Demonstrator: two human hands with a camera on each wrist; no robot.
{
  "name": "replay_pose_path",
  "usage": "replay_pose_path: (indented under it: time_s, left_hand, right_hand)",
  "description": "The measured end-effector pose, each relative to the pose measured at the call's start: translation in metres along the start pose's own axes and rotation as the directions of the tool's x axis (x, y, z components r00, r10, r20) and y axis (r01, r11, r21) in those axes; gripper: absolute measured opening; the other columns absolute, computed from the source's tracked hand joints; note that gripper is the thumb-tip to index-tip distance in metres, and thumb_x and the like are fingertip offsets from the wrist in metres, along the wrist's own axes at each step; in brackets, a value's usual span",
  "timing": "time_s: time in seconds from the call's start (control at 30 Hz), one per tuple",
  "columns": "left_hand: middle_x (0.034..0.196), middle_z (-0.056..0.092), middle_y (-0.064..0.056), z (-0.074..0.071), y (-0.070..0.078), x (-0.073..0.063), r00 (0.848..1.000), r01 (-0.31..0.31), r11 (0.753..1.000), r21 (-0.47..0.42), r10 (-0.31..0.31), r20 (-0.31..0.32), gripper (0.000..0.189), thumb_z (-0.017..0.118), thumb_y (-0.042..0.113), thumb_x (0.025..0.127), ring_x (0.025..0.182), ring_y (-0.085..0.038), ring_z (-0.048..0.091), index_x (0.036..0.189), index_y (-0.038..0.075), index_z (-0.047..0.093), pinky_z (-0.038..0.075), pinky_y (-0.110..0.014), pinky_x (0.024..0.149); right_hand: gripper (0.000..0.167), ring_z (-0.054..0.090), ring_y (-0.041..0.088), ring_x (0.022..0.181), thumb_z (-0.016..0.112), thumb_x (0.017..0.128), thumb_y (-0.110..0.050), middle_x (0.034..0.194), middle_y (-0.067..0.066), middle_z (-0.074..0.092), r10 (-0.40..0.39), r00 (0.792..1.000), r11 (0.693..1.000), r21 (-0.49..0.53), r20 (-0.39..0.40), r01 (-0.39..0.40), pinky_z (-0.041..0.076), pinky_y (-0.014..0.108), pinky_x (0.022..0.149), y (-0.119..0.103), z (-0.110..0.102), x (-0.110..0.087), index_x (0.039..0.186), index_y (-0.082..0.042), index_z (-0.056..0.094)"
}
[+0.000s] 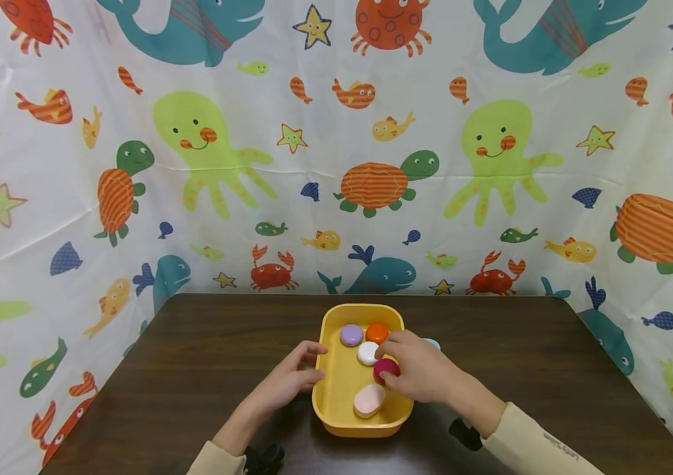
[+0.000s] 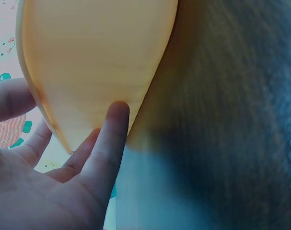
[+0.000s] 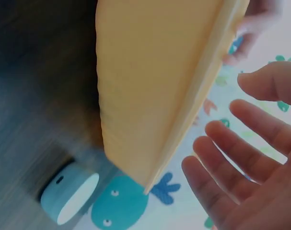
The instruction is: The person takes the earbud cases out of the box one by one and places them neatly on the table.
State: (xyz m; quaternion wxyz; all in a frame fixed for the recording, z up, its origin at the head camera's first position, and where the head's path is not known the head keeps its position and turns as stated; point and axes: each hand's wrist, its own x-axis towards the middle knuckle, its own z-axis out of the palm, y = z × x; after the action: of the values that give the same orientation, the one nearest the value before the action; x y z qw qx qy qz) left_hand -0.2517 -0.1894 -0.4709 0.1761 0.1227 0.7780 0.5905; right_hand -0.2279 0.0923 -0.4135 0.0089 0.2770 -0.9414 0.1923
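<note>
A yellow tray point(image 1: 336, 396) holds a lavender round piece point(image 1: 351, 335), an orange one point(image 1: 377, 333), a white one point(image 1: 367, 353), a crimson one point(image 1: 385, 371) and a pale pink oval piece point(image 1: 369, 400). My left hand point(image 1: 295, 376) is at the tray's left side, fingers extended and fingertips against its wall in the left wrist view. Over the tray's right side reaches my right hand point(image 1: 416, 366), its fingertips overlapping the crimson and white pieces in the head view. The right wrist view shows the right hand's fingers point(image 3: 231, 158) spread, with nothing between them.
A light blue round object point(image 3: 71, 194) with a pale face and small dark slot stands on the table beside the tray, mostly hidden by the right hand in the head view. The dark wooden table point(image 1: 241, 323) ends at a curtain point(image 1: 313, 198) printed with sea animals.
</note>
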Motion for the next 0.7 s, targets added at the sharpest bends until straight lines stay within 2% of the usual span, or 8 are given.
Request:
replay_pose_path:
  time_s: [0.17,0.3,0.53,0.7]
  left_hand:
    - [0.13,0.048,-0.019,0.0,0.0,0.0,1.0,-0.006,1.0,-0.001,0.006,-0.001,0.043,0.062,0.015,0.099,0.107,-0.028,0.058,0.138,0.005,0.046,0.056,-0.046,0.093]
    - [0.13,0.048,-0.018,0.0,-0.001,0.0,1.0,-0.003,1.0,0.006,0.003,0.0,0.042,0.061,0.015,0.099,0.108,-0.027,0.058,0.138,0.006,0.046,0.056,-0.045,0.094]
    - [0.132,0.048,-0.019,0.0,-0.002,0.0,1.0,-0.005,1.0,-0.005,0.005,-0.004,0.043,0.061,0.014,0.099,0.11,-0.028,0.058,0.138,0.006,0.046,0.055,-0.047,0.093]
    - [0.133,0.047,-0.02,0.001,0.0,0.0,1.0,-0.011,1.0,-0.015,0.011,0.002,0.043,0.061,0.014,0.1,0.11,-0.029,0.059,0.139,0.005,0.045,0.056,-0.046,0.093]
  right_hand:
    - [0.027,0.053,0.016,0.093,0.079,0.085,-0.02,0.104,0.003,0.064,-0.057,0.998,0.998,-0.012,0.036,0.058,0.055,0.03,0.079,-0.005,0.005,0.002,0.109,-0.012,0.072]
    - [0.03,0.052,0.013,0.091,0.077,0.085,-0.023,0.108,0.001,0.064,-0.048,0.994,0.999,-0.011,0.097,0.049,0.053,0.028,0.079,-0.008,0.01,0.005,0.112,-0.013,0.072]
    - [0.029,0.05,0.01,0.087,0.076,0.087,-0.027,0.101,-0.003,0.061,-0.056,0.984,0.998,-0.009,0.172,0.058,0.048,0.026,0.075,-0.013,0.019,0.012,0.113,-0.015,0.072]
    - [0.031,0.052,0.009,0.091,0.077,0.086,-0.029,0.103,-0.007,0.06,-0.059,0.974,0.998,-0.007,0.218,0.062,0.05,0.028,0.085,-0.016,0.023,0.017,0.115,-0.017,0.073]
